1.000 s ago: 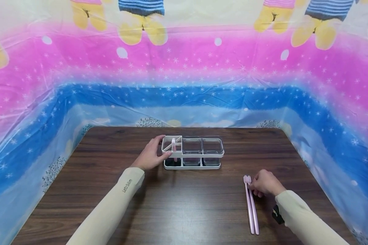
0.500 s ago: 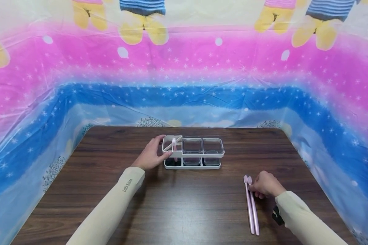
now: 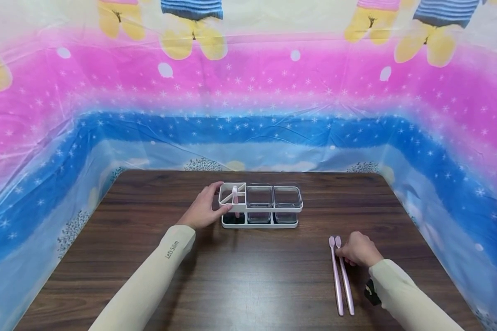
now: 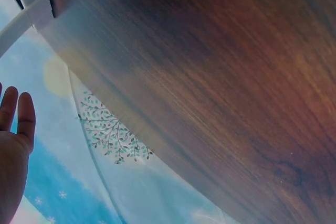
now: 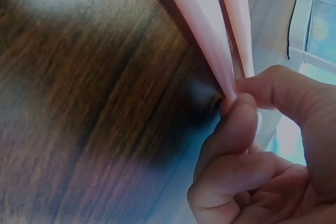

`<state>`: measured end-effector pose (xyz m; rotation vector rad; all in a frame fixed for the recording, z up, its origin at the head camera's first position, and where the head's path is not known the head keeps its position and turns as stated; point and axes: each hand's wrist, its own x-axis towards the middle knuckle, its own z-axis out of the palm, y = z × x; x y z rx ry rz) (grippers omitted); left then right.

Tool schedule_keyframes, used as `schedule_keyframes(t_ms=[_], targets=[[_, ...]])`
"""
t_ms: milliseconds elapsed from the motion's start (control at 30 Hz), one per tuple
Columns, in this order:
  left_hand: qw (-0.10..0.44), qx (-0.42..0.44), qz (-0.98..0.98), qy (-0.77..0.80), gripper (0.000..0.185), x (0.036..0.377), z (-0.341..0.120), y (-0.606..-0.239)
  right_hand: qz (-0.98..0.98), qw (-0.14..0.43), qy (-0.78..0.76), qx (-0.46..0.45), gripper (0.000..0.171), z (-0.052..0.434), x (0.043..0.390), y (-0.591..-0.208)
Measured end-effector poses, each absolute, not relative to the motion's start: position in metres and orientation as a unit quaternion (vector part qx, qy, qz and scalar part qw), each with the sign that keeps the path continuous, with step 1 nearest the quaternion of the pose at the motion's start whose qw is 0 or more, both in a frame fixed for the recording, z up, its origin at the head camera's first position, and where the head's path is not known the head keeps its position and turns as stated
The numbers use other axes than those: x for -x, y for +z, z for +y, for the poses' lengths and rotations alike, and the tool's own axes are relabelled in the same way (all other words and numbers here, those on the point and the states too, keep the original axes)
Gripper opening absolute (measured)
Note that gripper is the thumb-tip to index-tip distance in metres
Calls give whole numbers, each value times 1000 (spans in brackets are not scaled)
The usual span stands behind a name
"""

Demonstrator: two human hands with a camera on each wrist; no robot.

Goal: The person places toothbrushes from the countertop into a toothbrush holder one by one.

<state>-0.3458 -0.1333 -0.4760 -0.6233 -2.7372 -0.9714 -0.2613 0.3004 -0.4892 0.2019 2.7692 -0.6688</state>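
In the head view a white two-tier toothbrush holder (image 3: 269, 225) stands toward the back of the table. A pink toothbrush (image 3: 235, 196) stands in its divided left compartment. My left hand (image 3: 204, 209) holds the holder's left end, thumb at the front and fingers at the back corner. In the left wrist view only part of the left hand (image 4: 16, 145) shows. Nearer, at the right, two pink toothbrushes lie side by side: a left one (image 3: 337, 282) and a right one (image 3: 346, 285). My right hand (image 3: 359, 248) pinches the right toothbrush (image 5: 207, 30) just below its head, between thumb and index finger.
Two clear cups, a middle one (image 3: 259, 196) and a right one (image 3: 287, 196), sit in the holder. The brown wooden table (image 3: 248, 280) ends at a patterned pink and blue cloth (image 3: 248, 128) at the back and sides.
The right toothbrush's lower end has swung slightly right, widening the gap between the two brushes. My right hand has shifted slightly with it. The left hand and holder have stayed still.
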Motion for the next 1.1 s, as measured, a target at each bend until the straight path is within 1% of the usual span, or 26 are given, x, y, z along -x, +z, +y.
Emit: schedule_keyframes(t_ms=[267, 667, 833, 1100], targets=[[83, 210, -916, -331, 77, 346, -134, -477, 958, 150, -225, -92, 33, 296, 260, -491], [84, 209, -915, -335, 78, 347, -134, -477, 959, 137, -233, -86, 36, 301, 263, -485], [83, 209, -916, -332, 78, 346, -134, -478, 960, 118, -247, -65, 34, 304, 266, -473], [71, 201, -917, -338, 77, 346, -134, -478, 957, 102, -270, -26, 36, 307, 274, -447]])
